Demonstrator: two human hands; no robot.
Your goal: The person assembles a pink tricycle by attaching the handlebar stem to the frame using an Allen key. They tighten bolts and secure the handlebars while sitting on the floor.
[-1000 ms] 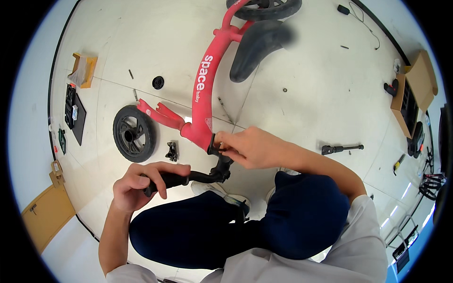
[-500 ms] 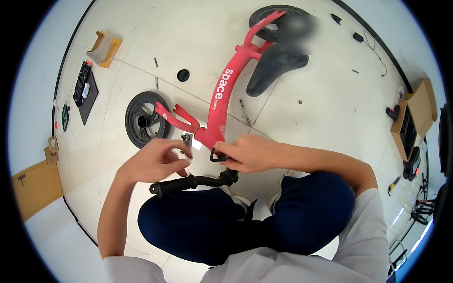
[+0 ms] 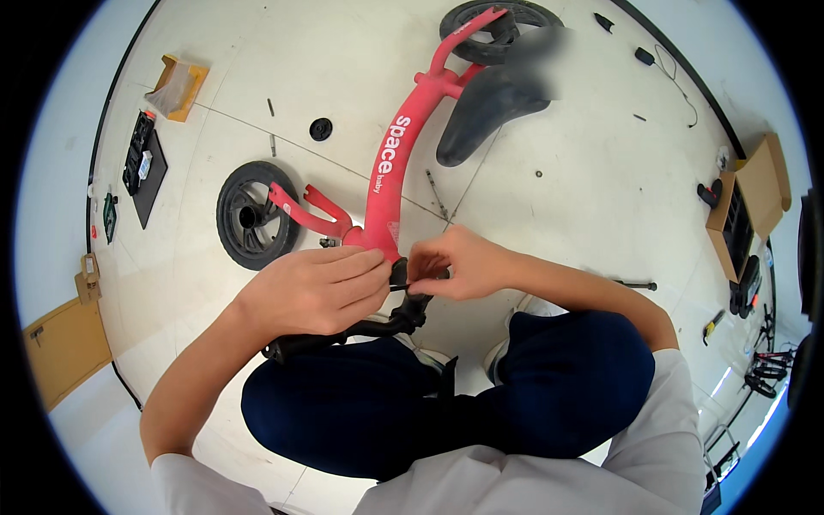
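A pink balance bike frame (image 3: 390, 176) lies on the floor with its fork (image 3: 309, 210) toward the left. Below its head tube, the black handlebar (image 3: 378, 329) runs sideways over my knees. My right hand (image 3: 459, 264) pinches a small black bent piece (image 3: 399, 288) beside the head tube and the handlebar stem. Close against it from the left is my left hand (image 3: 318, 290), its fingers bent together at the same spot. Those fingertips are partly hidden, so what they grip is unclear. A black saddle (image 3: 489, 116) is on the frame's far end.
One loose wheel (image 3: 230, 219) lies beside the fork; another wheel (image 3: 448, 36) is at the far end. A black round disc (image 3: 320, 130) and a thin metal rod (image 3: 436, 193) lie on the floor. Open cardboard boxes (image 3: 771, 193) (image 3: 199, 93) stand at both sides.
My left hand has moved right and closed beside my right hand at the black piece; before, it hovered apart with fingers spread. The view has shifted slightly.
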